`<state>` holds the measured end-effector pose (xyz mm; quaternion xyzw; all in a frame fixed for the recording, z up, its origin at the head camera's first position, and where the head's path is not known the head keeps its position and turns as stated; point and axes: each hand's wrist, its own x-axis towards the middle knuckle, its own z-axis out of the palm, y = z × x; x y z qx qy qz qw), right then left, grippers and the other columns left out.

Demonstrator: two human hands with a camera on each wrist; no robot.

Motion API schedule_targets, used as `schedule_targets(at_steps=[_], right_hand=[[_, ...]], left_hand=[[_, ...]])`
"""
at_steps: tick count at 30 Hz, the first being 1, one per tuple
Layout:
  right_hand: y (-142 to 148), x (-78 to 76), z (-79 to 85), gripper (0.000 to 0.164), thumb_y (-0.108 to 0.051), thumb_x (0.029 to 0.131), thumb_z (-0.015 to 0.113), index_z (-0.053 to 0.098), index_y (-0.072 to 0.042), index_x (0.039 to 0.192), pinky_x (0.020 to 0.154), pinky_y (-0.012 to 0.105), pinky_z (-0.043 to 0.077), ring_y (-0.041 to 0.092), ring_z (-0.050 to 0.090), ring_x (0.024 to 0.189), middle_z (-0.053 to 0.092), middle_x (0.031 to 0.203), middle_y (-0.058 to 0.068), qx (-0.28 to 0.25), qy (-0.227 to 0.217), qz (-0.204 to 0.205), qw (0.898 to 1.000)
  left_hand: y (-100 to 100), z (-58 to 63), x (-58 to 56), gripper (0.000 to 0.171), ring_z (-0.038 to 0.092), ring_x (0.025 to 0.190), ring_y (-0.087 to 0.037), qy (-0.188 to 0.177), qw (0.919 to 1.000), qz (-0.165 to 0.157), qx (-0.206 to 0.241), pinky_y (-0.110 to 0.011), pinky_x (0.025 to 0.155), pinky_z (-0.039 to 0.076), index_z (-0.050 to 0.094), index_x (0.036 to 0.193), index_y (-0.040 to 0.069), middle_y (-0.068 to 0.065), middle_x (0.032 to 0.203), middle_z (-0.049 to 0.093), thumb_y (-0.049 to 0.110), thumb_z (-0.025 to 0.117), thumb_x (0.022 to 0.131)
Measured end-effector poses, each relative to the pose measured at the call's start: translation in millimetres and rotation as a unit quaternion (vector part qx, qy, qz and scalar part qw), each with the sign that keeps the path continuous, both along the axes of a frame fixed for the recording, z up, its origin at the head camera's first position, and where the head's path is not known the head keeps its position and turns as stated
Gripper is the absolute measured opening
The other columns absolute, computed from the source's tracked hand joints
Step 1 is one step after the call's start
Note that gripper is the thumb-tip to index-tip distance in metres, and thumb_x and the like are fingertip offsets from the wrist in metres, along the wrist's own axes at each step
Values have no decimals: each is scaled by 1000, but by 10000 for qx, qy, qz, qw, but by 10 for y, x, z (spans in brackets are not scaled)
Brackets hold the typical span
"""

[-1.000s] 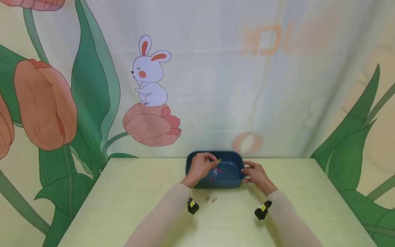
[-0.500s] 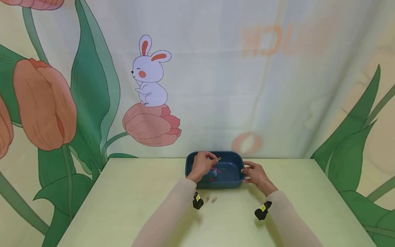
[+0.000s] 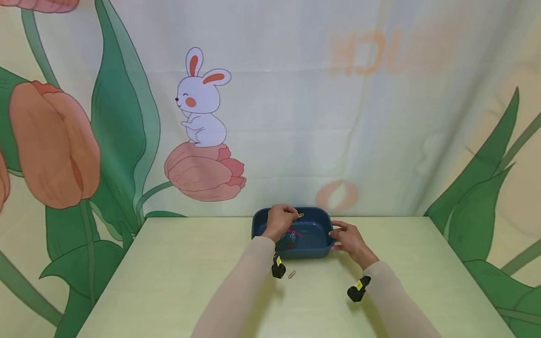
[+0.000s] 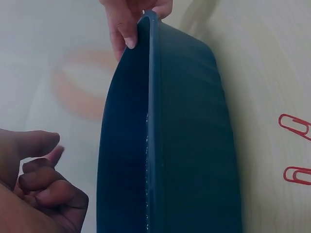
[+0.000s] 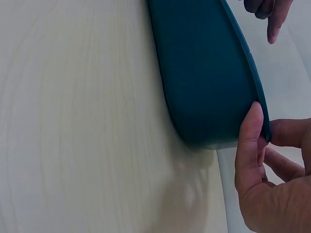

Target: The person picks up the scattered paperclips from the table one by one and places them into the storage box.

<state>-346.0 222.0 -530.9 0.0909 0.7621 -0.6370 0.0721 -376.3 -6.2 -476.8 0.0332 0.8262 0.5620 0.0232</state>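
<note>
My left hand (image 3: 281, 222) is over the left part of a dark blue bin (image 3: 308, 253), pinching a yellow paper clip (image 3: 301, 215) between thumb and fingertips. In the left wrist view that hand (image 4: 46, 187) shows curled fingers, and the clip is hidden there. With thumb and fingers my right hand (image 3: 352, 241) grips the rim at the bin's right end. The right wrist view has the thumb (image 5: 250, 141) on the outer wall and fingers at the other side of the rim. Several coloured paper clips (image 3: 293, 236) lie on the bin's floor, partly covered by the left arm.
On the pale table (image 3: 190, 277), in front of the bin, lies a red paper clip (image 3: 292, 274); the left wrist view shows a second red paper clip (image 4: 297, 175) near it. Behind the table's back edge hangs a printed curtain (image 3: 279, 117). Each wrist carries a small black camera (image 3: 357, 289).
My left hand has moved slightly up and right over the bin with the yellow paper clip. Its wrist camera now covers one red clip on the table. The right hand keeps its grip.
</note>
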Motion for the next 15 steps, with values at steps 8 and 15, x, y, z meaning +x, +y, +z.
schedule_targets(at_steps=[8,15], right_hand=[[-24,-9,31,52,-8,95,57,45,-8,145,69,34,60,37,62,106,57,113,11,-35,36,-44,10000],[-4,-1,4,52,-8,95,58,44,-7,146,71,35,61,35,63,105,58,114,12,-5,9,-32,10000]], left_hand=[[-43,27,44,23,60,73,-21,-47,9999,24,96,-32,66,50,71,115,12,-8,92,67,20,65,94],[-125,52,175,25,43,50,-14,228,9996,-173,37,-29,52,38,70,117,15,-1,65,52,25,65,94]])
